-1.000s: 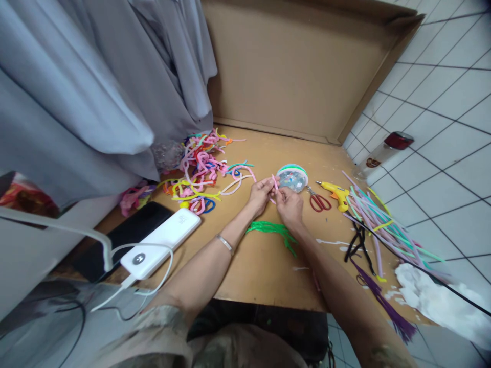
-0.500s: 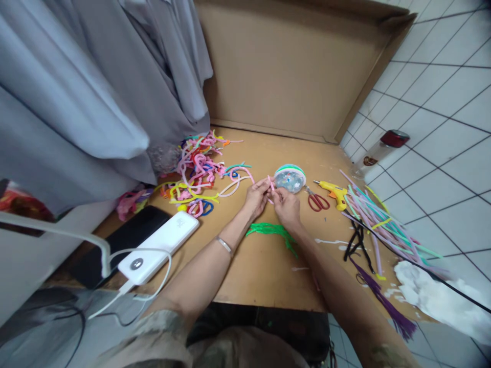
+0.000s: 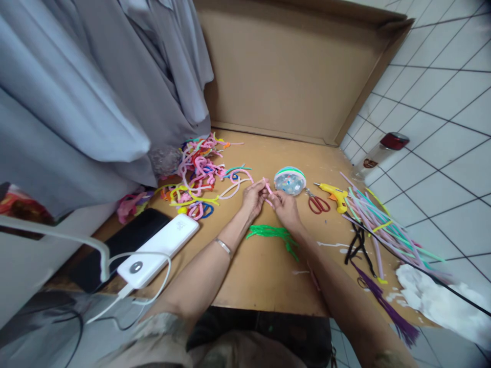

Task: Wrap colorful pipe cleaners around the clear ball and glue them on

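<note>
Near the middle of the table, my left hand [image 3: 254, 198] pinches a pink fuzzy stem [image 3: 268, 188]. Its fingers are closed round one part of the stem. My right hand [image 3: 286, 207] is just to the right, its fingertips closed on the same stem. A bent part of the stem shows between the hands. Behind my right hand sits a round clear-topped container [image 3: 290, 182] with a green and white rim. Green strands [image 3: 270, 231] lie on the table below both hands.
Tangled coloured stems [image 3: 201, 171] lie at the left, behind a white power bank [image 3: 159, 250]. To the right are red-handled scissors [image 3: 318, 204], a yellow glue gun [image 3: 336, 196], straight stems [image 3: 383, 225], a purple tassel [image 3: 379, 299] and white fluff [image 3: 425, 291].
The fingers of both hands have shifted slightly on the pink stem, and its upper end now leans more to the left.
</note>
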